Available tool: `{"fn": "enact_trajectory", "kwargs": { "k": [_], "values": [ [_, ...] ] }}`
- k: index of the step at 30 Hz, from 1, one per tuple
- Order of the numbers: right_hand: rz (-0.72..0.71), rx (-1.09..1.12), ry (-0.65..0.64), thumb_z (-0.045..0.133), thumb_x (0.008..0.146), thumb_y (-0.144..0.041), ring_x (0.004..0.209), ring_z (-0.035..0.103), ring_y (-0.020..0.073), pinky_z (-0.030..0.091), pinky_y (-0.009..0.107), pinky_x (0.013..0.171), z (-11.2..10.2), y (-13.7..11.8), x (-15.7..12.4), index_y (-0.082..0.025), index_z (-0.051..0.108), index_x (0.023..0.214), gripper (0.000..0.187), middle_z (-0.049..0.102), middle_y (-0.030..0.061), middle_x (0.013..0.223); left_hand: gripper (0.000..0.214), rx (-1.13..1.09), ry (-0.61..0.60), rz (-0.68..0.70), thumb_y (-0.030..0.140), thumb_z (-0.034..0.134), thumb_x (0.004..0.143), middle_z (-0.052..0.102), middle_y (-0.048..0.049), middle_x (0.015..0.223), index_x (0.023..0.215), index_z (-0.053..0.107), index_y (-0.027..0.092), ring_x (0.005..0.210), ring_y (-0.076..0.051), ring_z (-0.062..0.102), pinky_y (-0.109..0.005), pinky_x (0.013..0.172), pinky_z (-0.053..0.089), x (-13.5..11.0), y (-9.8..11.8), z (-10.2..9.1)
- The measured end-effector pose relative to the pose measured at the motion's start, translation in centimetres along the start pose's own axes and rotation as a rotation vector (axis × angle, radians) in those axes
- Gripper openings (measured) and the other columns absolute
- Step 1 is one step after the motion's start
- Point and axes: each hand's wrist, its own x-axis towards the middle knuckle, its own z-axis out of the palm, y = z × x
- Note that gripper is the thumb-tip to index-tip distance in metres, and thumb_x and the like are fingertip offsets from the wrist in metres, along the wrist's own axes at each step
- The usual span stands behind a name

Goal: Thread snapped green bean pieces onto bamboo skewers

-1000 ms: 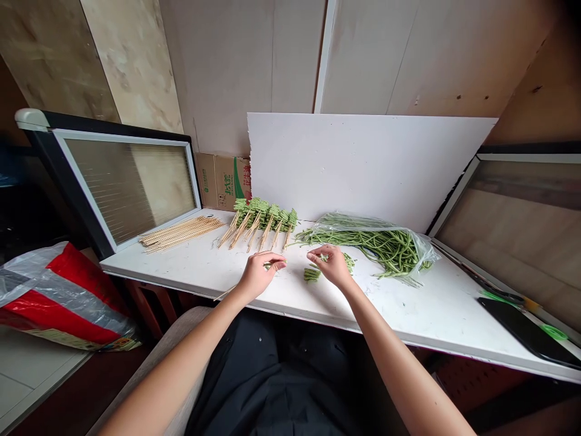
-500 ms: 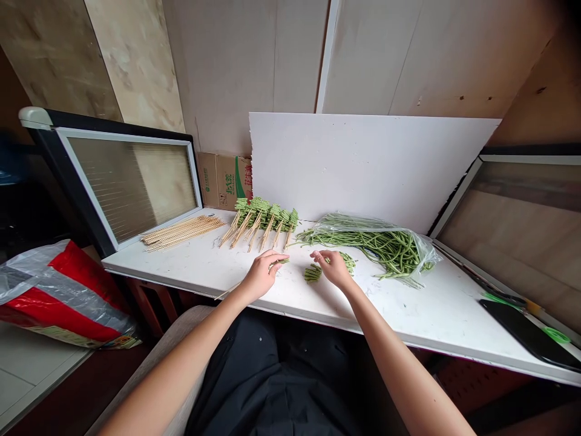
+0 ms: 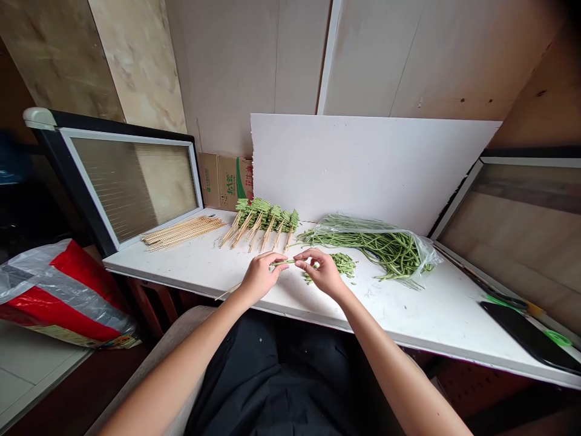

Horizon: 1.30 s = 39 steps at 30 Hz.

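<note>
My left hand [image 3: 260, 277] is closed around a bamboo skewer [image 3: 227, 292], whose bare end sticks out to the left beneath my wrist. Green bean pieces [image 3: 282, 262] show at its fingertips. Thumb and fingers of my right hand [image 3: 321, 270] pinch at the right end of these, holding a short bean piece mostly hidden by the fingertips. Just behind the right hand lies a pile of cut bean pieces [image 3: 344, 264], partly covered by that hand. Finished-looking bean skewers [image 3: 267, 217] lie in a stacked row farther back, sticks pointing toward me.
Loose bamboo skewers [image 3: 184, 232] lie at the left of the white table [image 3: 390, 315]. A clear plastic bag of long green beans [image 3: 385, 245] lies back right. A black phone [image 3: 529, 333] and scissors [image 3: 511, 300] lie far right. A cardboard box [image 3: 224, 180] stands behind.
My right hand has moved left from the bean pile to my left hand's fingertips, and its fingers now meet the bean pieces there. My left hand has stayed nearly in place.
</note>
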Motion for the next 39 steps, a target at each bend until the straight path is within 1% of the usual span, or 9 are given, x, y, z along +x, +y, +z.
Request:
{"fn": "enact_trajectory", "kwargs": {
  "k": [3,5,9,18,23,26,29,33,39],
  "values": [
    [-0.044,-0.046,-0.017,0.076,0.094,-0.052,0.097,0.068,0.0263,0.053,0.037,0.074,0.0,-0.1,-0.1,-0.027,0.082,0.104,0.027,0.08,0.0086,0.1,0.009,0.028,0.028,0.048,0.022,0.074,0.096,0.081,-0.0067,0.101,0.102,0.08,0.023,0.093,-0.023,0.076,-0.036,0.087,0.059,0.1,0.4,-0.2],
    [-0.074,-0.076,-0.013,0.078,0.093,-0.051,0.095,0.067,0.0264,0.053,0.037,0.074,0.2,-0.3,-0.2,-0.027,0.082,0.103,0.026,0.079,0.0085,0.097,0.008,0.03,0.052,0.07,0.021,0.074,0.096,0.081,-0.0064,0.099,0.102,0.08,0.022,0.092,-0.023,0.076,-0.035,0.086,0.059,0.1,0.6,-0.2],
    [-0.109,-0.113,0.043,0.077,0.094,-0.051,0.095,0.065,0.0272,0.053,0.038,0.074,0.7,-0.5,-0.3,-0.028,0.082,0.102,0.025,0.077,0.0091,0.094,0.01,0.024,0.088,0.079,0.02,0.078,0.093,0.081,-0.0059,0.098,0.103,0.078,0.021,0.091,-0.023,0.076,-0.034,0.085,0.059,0.1,0.4,-0.1],
    [-0.165,-0.131,0.059,0.075,0.098,-0.044,0.093,0.062,0.0269,0.051,0.039,0.074,1.0,-0.6,-0.5,-0.028,0.081,0.105,0.019,0.076,0.0081,0.092,0.009,0.023,0.088,0.073,0.023,0.079,0.093,0.081,-0.0069,0.097,0.101,0.077,0.021,0.088,-0.023,0.076,-0.035,0.082,0.06,0.1,0.5,-0.1],
    [-0.246,-0.162,0.096,0.075,0.098,-0.037,0.092,0.06,0.0274,0.05,0.043,0.082,1.1,-0.8,-0.4,-0.027,0.079,0.103,0.011,0.074,0.0071,0.091,0.009,-0.009,0.064,0.077,0.025,0.078,0.094,0.08,-0.0071,0.096,0.102,0.078,0.021,0.086,-0.022,0.075,-0.033,0.079,0.06,0.1,0.6,-0.2],
    [-0.282,-0.168,0.093,0.074,0.099,-0.032,0.092,0.059,0.0271,0.049,0.043,0.084,1.1,-0.8,-0.4,-0.026,0.078,0.102,0.008,0.074,0.0073,0.091,0.007,-0.013,0.045,0.088,0.024,0.075,0.096,0.079,-0.007,0.095,0.101,0.079,0.021,0.087,-0.021,0.075,-0.032,0.079,0.059,0.1,0.5,-0.2],
    [-0.291,-0.175,0.079,0.07,0.1,-0.027,0.091,0.058,0.0266,0.048,0.042,0.083,1.1,-0.9,-0.5,-0.025,0.078,0.098,0.008,0.073,0.0075,0.09,0.005,-0.022,0.031,0.094,0.021,0.076,0.094,0.079,-0.0063,0.094,0.098,0.079,0.021,0.085,-0.021,0.074,-0.032,0.08,0.058,0.0,0.5,0.0],
    [-0.284,-0.157,0.086,0.066,0.101,-0.023,0.09,0.058,0.0266,0.049,0.043,0.083,1.4,-1.0,-0.7,-0.024,0.078,0.093,0.015,0.071,0.0075,0.085,0.007,-0.038,0.027,0.092,0.015,0.075,0.091,0.079,-0.0053,0.089,0.091,0.079,0.021,0.081,-0.021,0.072,-0.033,0.078,0.057,-0.1,0.4,0.3],
    [-0.192,-0.09,0.099,0.07,0.098,-0.033,0.091,0.059,0.0288,0.051,0.047,0.086,1.8,-1.2,-0.9,-0.027,0.08,0.086,0.017,0.071,0.0077,0.082,0.014,-0.1,0.022,0.058,0.009,0.071,0.087,0.079,-0.0056,0.086,0.084,0.079,0.021,0.08,-0.021,0.072,-0.035,0.08,0.058,-0.2,0.5,0.4]
  ]
}}
